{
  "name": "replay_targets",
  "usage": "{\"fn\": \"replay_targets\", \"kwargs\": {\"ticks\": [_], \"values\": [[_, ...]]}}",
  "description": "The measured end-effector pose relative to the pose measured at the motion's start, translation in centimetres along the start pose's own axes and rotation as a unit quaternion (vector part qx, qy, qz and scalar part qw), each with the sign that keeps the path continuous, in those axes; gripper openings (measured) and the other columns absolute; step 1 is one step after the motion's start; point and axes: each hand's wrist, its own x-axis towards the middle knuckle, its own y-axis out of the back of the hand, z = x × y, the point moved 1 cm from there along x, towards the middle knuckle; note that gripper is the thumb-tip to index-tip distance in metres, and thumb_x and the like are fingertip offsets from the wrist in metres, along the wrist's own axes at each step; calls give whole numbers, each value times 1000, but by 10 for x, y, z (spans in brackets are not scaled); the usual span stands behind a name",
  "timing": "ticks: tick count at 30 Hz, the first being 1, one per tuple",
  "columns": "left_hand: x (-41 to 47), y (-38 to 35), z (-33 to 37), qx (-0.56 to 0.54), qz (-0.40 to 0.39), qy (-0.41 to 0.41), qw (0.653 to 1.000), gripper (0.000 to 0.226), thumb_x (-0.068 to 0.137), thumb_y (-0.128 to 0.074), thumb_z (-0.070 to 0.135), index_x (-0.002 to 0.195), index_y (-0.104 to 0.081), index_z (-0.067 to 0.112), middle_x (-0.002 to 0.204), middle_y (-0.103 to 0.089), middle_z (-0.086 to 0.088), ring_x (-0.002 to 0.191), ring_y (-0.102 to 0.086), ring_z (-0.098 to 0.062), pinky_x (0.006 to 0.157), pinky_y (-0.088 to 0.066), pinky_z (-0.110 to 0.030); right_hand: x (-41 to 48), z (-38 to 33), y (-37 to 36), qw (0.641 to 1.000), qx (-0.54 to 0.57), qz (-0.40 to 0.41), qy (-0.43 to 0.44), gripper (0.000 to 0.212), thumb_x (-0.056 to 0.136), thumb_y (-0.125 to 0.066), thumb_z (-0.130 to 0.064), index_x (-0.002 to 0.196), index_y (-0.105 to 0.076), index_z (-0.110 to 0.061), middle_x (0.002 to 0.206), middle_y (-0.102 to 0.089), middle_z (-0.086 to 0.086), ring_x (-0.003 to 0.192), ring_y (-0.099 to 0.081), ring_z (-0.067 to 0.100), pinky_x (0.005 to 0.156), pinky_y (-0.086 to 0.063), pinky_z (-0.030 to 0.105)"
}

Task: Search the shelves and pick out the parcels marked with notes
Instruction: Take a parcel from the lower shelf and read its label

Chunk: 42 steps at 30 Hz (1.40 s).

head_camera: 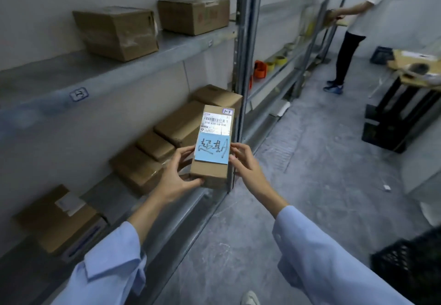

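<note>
- A small parcel (212, 147) sits at the centre of the frame, held up clear of the shelves (107, 66) with its top face turned toward the camera, probably so the labels can be read.
- The left hand (177, 176) grips the parcel's lower left edge, thumb under the near corner and fingers curled on the side.
- The right hand (243, 161) pinches the right edge, fingertips beside the note (212, 149). The two hands clamp the parcel from opposite sides, which keeps it steady and leaves the note uncovered.
- The note is blue with dark handwriting and is stuck below a white barcode label (217, 121); this parcel looks like one of the marked ones.
- More boxes (167, 137) lie along the lower shelf at centre left, two others (152, 23) on the upper shelf at upper left; no note shows on them from here.
- A black crate (410, 264) sits at lower right, perhaps for picked parcels.
- Another person (358, 18) stands at upper right.
</note>
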Motion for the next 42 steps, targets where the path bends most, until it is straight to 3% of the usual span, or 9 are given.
{"fn": "replay_targets", "kwargs": {"ticks": [2,6,10,16,20,24,32,38,42], "values": [[7,-26,7,-18,-38,-12,999,80,63,-88,18,130,-45,27,127,-57,27,127,-50,1,98,-51,-29,-18,0,25,999,0,40,-13,26,101,-51,-29,127,-47,-33,131,-58,-16,125,-54,8,93,-47,27],[20,-82,19,-42,-103,-33,993,86,62,-85,31,136,-43,32,137,-54,16,130,-49,-7,103,-48,-36,-53,-3,73,993,-24,105,-43,27,101,-50,-37,126,-45,-45,129,-52,-29,117,-58,12,94,-50,38],[28,-141,36,-53,-154,-53,985,90,62,-85,33,140,-40,31,136,-53,19,127,-49,1,96,-50,-24,-88,-5,120,984,-25,163,-66,35,100,-49,-41,135,-43,-44,131,-48,-35,118,-57,8,95,-48,41],[29,-240,63,-74,-232,-72,967,85,67,-83,25,138,-40,40,136,-49,26,123,-49,6,81,-54,-18,-147,0,193,966,-16,237,-100,36,100,-45,-47,135,-36,-52,141,-45,-26,125,-53,15,95,-46,44],[22,-313,80,-89,-278,-71,954,88,61,-83,39,138,-41,40,137,-49,25,122,-51,2,86,-57,-30,-190,1,250,952,-7,275,-131,31,102,-37,-49,132,-34,-57,129,-50,-29,117,-56,12,94,-44,42],[7,-393,100,-98,-320,-66,940,84,60,-83,41,134,-42,48,138,-49,23,122,-53,-3,85,-57,-33,-240,8,315,941,-7,304,-150,33,103,-34,-49,135,-32,-54,136,-46,-18,115,-54,13,95,-42,44],[-42,-537,137,-132,-376,-39,916,73,70,-79,21,130,-44,44,133,-52,24,117,-56,-2,74,-54,-20,-340,41,428,930,-6,330,-163,47,91,-50,-61,133,-30,-69,142,-41,-30,132,-45,14,100,-47,55],[-55,-617,150,-118,-424,-21,898,71,80,-76,2,133,-42,36,129,-50,21,112,-54,2,72,-52,-14,-384,65,483,911,19,375,-172,51,89,-55,-61,130,-28,-73,149,-41,-16,137,-40,14,110,-39,54],[-49,-664,152,-99,-457,-18,884,69,81,-76,4,129,-43,41,128,-50,25,110,-54,4,71,-52,-13,-399,80,518,893,19,412,-182,57,99,-50,-43,149,-24,-45,152,-37,-9,139,-36,16,110,-39,53]]}}
